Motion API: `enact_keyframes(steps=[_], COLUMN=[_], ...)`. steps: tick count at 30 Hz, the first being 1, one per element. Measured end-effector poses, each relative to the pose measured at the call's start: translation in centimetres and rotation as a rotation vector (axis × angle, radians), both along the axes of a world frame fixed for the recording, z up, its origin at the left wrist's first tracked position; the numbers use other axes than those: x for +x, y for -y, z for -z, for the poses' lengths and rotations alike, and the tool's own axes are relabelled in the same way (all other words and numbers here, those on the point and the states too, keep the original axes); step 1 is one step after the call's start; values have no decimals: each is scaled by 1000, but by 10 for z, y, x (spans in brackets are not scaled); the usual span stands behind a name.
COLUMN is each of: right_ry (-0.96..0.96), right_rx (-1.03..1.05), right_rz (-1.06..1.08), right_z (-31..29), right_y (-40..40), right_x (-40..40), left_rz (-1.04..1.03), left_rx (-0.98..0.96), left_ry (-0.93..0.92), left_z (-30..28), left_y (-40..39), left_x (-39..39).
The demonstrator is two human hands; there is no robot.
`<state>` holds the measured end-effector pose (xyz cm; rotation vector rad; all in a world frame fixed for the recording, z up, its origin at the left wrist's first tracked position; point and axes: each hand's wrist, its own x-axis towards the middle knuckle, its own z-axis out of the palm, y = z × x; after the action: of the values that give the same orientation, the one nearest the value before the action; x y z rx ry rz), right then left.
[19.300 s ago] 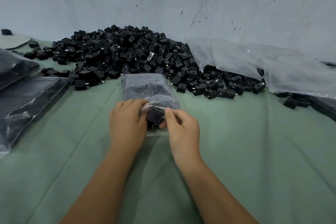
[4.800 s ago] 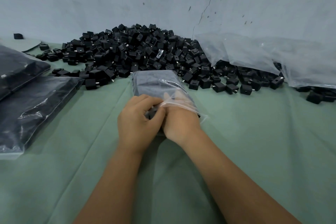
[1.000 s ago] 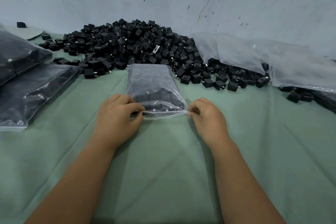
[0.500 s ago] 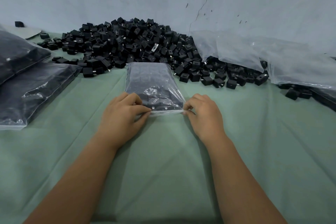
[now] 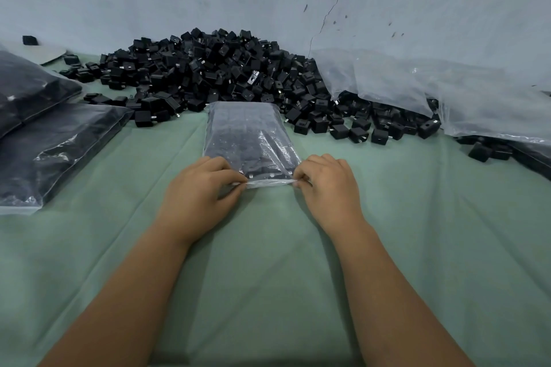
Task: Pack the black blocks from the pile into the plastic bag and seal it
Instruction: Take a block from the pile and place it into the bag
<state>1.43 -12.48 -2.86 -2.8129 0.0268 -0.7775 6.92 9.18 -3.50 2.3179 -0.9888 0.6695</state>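
Green cloth (image 5: 417, 247), pile (image 5: 208, 68) far behind. The filled bag (image 5: 247, 134) lies centre; left hand (image 5: 199, 194) and right hand (image 5: 328, 185) pinch its near edge, sealing underway. Next, press the strip fully shut.

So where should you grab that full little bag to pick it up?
Take the plastic bag by its long sides, reaching in from the near end where the left hand and right hand pinch the flat strip. The bag lies flat and looks packed with blocks, so the thin strip alone would probably slip.
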Motion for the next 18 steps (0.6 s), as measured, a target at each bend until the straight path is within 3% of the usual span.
enact_keyframes(steps=[18], right_ry=[-31], right_rx=[-30], right_rz=[25], right_z=[-2], right_y=[-1], right_x=[0], left_rz=[-64], left_rx=[-10], left_ry=[12], left_z=[1], left_y=[-1], left_x=[2])
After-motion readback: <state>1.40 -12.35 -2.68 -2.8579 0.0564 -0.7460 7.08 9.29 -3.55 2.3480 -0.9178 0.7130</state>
